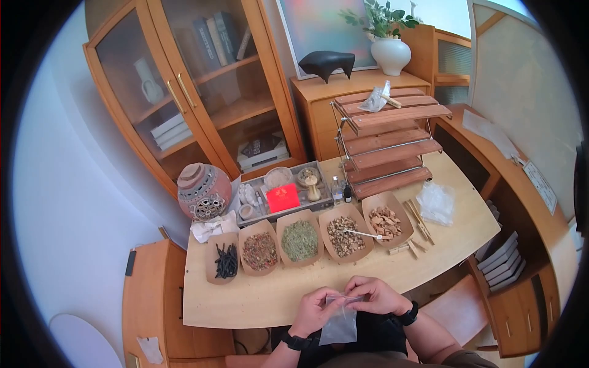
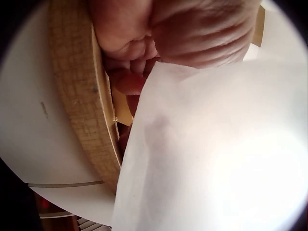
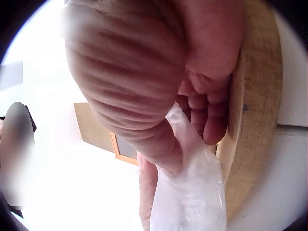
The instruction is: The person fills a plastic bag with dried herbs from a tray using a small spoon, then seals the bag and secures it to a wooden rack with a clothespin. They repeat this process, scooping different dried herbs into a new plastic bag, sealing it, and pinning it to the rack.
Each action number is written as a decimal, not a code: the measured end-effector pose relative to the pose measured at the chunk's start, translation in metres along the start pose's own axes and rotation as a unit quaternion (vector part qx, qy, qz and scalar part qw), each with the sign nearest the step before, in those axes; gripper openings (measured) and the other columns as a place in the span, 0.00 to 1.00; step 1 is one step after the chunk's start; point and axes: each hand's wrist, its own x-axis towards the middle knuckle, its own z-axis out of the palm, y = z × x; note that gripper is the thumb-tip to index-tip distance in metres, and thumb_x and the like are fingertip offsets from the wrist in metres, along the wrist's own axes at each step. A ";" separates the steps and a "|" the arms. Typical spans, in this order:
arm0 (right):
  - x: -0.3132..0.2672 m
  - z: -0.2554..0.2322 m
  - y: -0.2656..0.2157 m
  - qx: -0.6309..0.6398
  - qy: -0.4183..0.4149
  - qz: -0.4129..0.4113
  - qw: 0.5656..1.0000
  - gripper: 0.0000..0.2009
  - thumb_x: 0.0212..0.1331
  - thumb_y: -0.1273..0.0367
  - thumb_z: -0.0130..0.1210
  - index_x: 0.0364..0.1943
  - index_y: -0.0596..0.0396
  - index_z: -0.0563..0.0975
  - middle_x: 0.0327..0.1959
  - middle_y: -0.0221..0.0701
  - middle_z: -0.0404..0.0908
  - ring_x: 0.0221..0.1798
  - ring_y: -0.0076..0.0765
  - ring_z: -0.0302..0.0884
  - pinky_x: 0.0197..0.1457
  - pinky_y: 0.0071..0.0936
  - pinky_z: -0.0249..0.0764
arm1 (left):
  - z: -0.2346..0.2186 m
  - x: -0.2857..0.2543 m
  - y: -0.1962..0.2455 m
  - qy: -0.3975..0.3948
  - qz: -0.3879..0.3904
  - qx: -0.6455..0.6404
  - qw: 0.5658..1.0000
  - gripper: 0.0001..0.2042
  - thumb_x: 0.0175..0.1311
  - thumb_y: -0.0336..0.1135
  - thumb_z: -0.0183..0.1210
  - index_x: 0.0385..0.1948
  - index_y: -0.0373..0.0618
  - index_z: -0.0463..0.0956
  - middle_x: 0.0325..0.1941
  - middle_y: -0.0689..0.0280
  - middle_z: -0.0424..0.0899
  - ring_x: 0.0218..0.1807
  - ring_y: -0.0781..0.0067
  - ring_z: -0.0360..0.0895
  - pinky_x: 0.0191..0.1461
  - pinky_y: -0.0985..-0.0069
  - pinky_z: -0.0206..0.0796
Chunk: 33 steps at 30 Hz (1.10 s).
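A translucent plastic bag point(image 1: 338, 326) hangs at the table's front edge, its top edge pinched by both hands. The left hand point(image 1: 315, 313) grips its left upper corner, and the right hand point(image 1: 378, 296) holds the upper right side between thumb and fingers. In the left wrist view the bag point(image 2: 211, 149) covers much of the frame, below the left palm point(image 2: 192, 33). The right wrist view has the right thumb point(image 3: 161, 149) pressed on the crinkled bag point(image 3: 192, 192), with curled fingers behind it. What the bag holds, if anything, cannot be told.
Paper trays of dried material point(image 1: 259, 251) stand in a row across the table point(image 1: 245, 310). Behind are a grey tray point(image 1: 265, 214) with jars and a red packet point(image 1: 283, 198), and a wooden rack point(image 1: 392, 159). Wooden clips point(image 1: 419, 222) and more plastic bags point(image 1: 437, 203) lie right.
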 end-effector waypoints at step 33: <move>0.004 -0.004 0.000 -0.041 -0.060 -0.013 0.997 0.12 0.60 0.76 0.70 0.48 0.52 0.90 0.51 0.31 0.76 0.53 0.30 0.78 0.59 0.27 0.75 | -0.002 0.004 0.010 -0.037 0.028 0.153 0.987 0.11 0.65 0.31 0.75 0.45 0.38 0.87 0.39 0.64 0.92 0.40 0.81 0.86 0.46 0.77 0.78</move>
